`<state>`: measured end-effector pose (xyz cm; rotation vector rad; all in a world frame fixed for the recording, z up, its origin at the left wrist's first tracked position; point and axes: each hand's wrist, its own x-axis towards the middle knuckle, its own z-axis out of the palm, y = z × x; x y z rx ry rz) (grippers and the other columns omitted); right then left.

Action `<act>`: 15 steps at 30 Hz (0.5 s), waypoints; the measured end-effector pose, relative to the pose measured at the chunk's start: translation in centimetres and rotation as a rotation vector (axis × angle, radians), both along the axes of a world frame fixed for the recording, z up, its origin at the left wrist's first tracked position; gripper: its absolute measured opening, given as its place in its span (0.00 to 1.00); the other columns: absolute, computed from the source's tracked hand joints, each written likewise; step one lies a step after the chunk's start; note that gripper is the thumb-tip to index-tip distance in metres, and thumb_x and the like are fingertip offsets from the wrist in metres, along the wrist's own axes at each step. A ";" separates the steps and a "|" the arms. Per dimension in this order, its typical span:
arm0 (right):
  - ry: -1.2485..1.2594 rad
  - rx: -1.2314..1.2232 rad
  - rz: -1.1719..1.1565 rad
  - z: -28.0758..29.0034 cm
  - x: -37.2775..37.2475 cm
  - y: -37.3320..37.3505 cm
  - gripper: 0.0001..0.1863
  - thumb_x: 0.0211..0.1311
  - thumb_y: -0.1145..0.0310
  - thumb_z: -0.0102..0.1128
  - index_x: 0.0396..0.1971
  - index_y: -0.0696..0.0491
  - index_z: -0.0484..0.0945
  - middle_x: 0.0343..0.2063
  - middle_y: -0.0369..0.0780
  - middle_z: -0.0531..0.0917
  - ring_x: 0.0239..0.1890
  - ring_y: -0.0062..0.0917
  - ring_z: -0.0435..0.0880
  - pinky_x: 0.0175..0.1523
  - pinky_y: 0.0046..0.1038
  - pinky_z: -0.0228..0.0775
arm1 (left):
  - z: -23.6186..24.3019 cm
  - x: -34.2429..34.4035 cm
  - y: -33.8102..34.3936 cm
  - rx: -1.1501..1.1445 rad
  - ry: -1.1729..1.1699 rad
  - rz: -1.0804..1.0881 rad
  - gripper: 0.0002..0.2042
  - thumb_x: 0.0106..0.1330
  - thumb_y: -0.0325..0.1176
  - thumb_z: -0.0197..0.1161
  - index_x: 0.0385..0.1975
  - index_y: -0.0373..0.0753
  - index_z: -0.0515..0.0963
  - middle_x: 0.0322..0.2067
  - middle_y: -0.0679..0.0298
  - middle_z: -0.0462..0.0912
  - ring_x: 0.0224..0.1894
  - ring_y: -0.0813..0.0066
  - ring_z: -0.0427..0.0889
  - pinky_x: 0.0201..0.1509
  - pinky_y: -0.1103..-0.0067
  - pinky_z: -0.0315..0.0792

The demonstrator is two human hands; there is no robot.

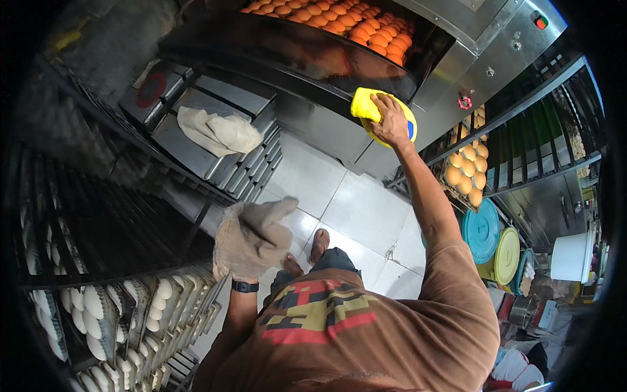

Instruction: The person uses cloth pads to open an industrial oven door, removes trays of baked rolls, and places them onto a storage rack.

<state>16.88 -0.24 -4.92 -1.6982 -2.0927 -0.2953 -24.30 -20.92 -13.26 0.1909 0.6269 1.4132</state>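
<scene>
My right hand [392, 123] reaches forward and grips a bright yellow cloth [367, 104] with a blue patch. It presses the cloth against the lower right part of the dark oven front [313, 55]. Inside the oven opening, many rounded buns [379, 36] glow orange in rows. A worn beige cloth [251, 238] covers my left hand, which is held low in front of my body. Only the wrist with its dark band [245, 286] shows there, and the fingers are hidden.
A pale cloth [219, 130] lies on stacked metal trays [202, 101] at the left. Below, a rack holds pans of pale dough pieces [95, 320]. Browned buns [467, 170] sit on a rack at the right, near lidded tubs [480, 228] and a white bucket [572, 257].
</scene>
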 end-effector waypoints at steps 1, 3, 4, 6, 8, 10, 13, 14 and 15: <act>0.011 -0.010 0.010 0.0 0.1 0.0 0.32 0.48 0.58 0.63 0.55 0.52 0.70 0.56 0.42 0.71 0.60 0.40 0.65 0.65 0.38 0.56 | 0.1 -0.1 0.0 0.003 0.006 0.005 0.18 0.57 0.37 0.61 0.46 0.37 0.72 0.41 0.61 0.78 0.40 0.65 0.79 0.47 0.70 0.70; 0.058 0.021 0.029 -0.5 -0.3 0.4 0.29 0.47 0.60 0.63 0.52 0.53 0.73 0.53 0.41 0.74 0.59 0.39 0.67 0.64 0.36 0.58 | 0.3 -0.3 0.1 0.010 0.016 0.013 0.18 0.57 0.37 0.61 0.45 0.37 0.73 0.40 0.62 0.78 0.40 0.65 0.79 0.47 0.70 0.70; 0.085 0.073 0.031 -0.8 0.0 0.4 0.27 0.47 0.61 0.63 0.50 0.53 0.75 0.51 0.42 0.75 0.57 0.38 0.68 0.63 0.36 0.59 | 0.5 -0.1 0.3 0.020 0.022 0.011 0.18 0.57 0.37 0.61 0.45 0.37 0.73 0.40 0.62 0.78 0.40 0.65 0.79 0.47 0.70 0.70; 0.164 0.161 0.069 -0.8 0.3 -0.1 0.20 0.48 0.62 0.62 0.43 0.54 0.77 0.45 0.43 0.79 0.53 0.40 0.73 0.59 0.36 0.63 | 0.7 0.1 0.4 0.025 0.029 0.012 0.17 0.57 0.37 0.61 0.45 0.37 0.73 0.40 0.62 0.78 0.39 0.65 0.79 0.47 0.70 0.70; 0.252 0.205 0.043 -0.4 0.4 -1.0 0.19 0.49 0.62 0.61 0.41 0.54 0.77 0.39 0.46 0.81 0.44 0.43 0.78 0.51 0.38 0.68 | 0.7 0.3 0.6 0.025 0.037 0.013 0.17 0.57 0.37 0.61 0.44 0.37 0.73 0.39 0.62 0.78 0.39 0.65 0.79 0.46 0.70 0.70; 0.298 0.158 -0.047 1.5 0.4 -1.7 0.16 0.49 0.62 0.59 0.39 0.53 0.77 0.34 0.47 0.81 0.38 0.46 0.79 0.46 0.40 0.71 | 0.4 0.3 1.2 0.031 0.049 0.022 0.17 0.57 0.37 0.60 0.44 0.37 0.73 0.39 0.62 0.78 0.39 0.65 0.79 0.46 0.70 0.70; 0.225 0.123 -0.116 8.4 2.1 -2.2 0.12 0.49 0.62 0.57 0.31 0.53 0.75 0.29 0.50 0.80 0.34 0.48 0.79 0.39 0.45 0.71 | 0.0 -0.4 1.6 0.042 0.079 0.060 0.16 0.57 0.37 0.60 0.43 0.38 0.74 0.39 0.62 0.79 0.39 0.65 0.79 0.46 0.69 0.70; 0.182 0.203 -0.120 10.8 3.5 -1.8 0.12 0.49 0.62 0.57 0.32 0.53 0.76 0.29 0.50 0.80 0.34 0.48 0.80 0.40 0.45 0.71 | -0.1 -0.3 2.0 0.048 0.083 0.074 0.16 0.57 0.37 0.60 0.43 0.38 0.74 0.38 0.62 0.79 0.38 0.65 0.79 0.46 0.69 0.70; 0.140 0.281 -0.141 12.9 5.7 -1.5 0.13 0.48 0.62 0.57 0.33 0.53 0.76 0.30 0.50 0.81 0.34 0.48 0.80 0.40 0.44 0.72 | -0.2 0.0 2.5 0.051 0.086 0.066 0.16 0.56 0.37 0.60 0.43 0.38 0.74 0.38 0.62 0.79 0.38 0.65 0.79 0.45 0.69 0.70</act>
